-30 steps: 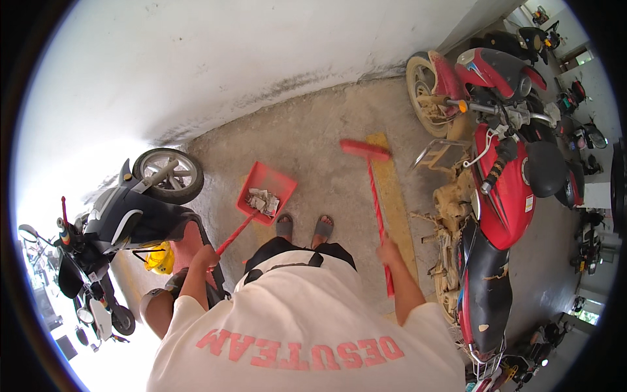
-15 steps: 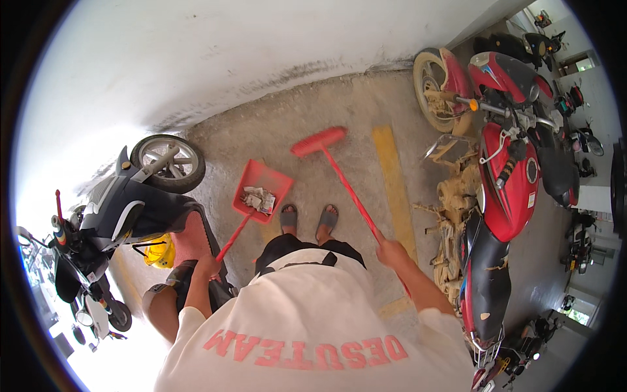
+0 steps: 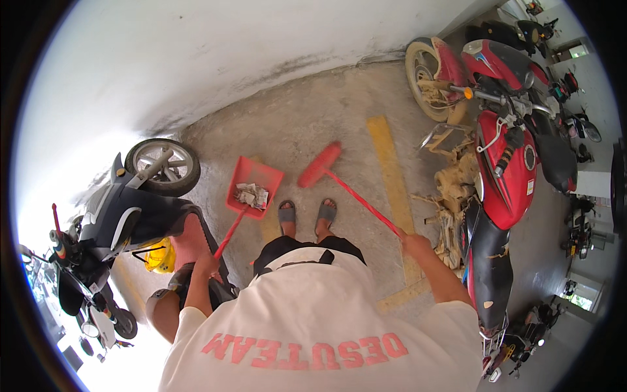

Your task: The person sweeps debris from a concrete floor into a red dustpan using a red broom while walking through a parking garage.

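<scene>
My left hand (image 3: 207,265) is closed round the handle of a red long-handled dustpan (image 3: 260,172). Crumpled paper scraps (image 3: 251,196) lie inside the pan, near its handle end. The pan rests on the concrete floor, ahead and left of my feet. My right hand (image 3: 416,245) grips the red striped stick of a broom (image 3: 320,164). Its red head, a little blurred, is tilted on the floor to the right of the dustpan, with a gap between them.
A dark scooter (image 3: 157,212) stands close on my left, with a yellow helmet-like thing (image 3: 160,256) beside it. A muddy red motorcycle (image 3: 506,173) is close on my right. Ahead rises a white wall (image 3: 261,39). A yellow line (image 3: 390,163) marks the floor.
The broom head has come nearer to my feet and turned steeper, while my right hand has shifted outward to the right. The dustpan and left hand look nearly unmoved.
</scene>
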A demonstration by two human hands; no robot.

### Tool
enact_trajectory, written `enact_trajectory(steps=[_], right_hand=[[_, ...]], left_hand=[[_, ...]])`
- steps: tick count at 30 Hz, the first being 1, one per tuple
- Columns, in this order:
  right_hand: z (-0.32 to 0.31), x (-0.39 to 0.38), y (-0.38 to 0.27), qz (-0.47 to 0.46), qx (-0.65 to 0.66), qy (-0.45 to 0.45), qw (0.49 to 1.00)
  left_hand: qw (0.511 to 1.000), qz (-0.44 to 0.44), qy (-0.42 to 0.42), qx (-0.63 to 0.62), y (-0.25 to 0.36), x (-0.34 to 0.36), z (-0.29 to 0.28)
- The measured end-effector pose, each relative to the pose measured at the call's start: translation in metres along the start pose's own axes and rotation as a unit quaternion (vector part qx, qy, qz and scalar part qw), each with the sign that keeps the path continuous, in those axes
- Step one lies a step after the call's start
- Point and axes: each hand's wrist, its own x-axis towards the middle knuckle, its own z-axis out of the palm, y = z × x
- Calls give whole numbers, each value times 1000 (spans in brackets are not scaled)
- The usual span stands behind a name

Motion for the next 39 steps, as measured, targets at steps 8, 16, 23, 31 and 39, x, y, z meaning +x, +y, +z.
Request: enact_trajectory(steps=[8, 16, 23, 31, 39], right_hand=[[36, -77, 40, 104, 127, 8, 986], [78, 22, 35, 110, 354, 166, 914], [77, 47, -48, 171, 470, 74, 863], [111, -65, -132, 141, 449, 30, 882], [64, -94, -192, 230, 733, 49, 638]], left_hand=[[995, 0, -44, 88, 84, 2, -38], [968, 16, -91, 234, 168, 3, -76], [960, 54, -7, 275, 221, -4, -116], [925, 124, 20, 358, 247, 62, -152], [890, 207, 12, 406, 263, 113, -180]])
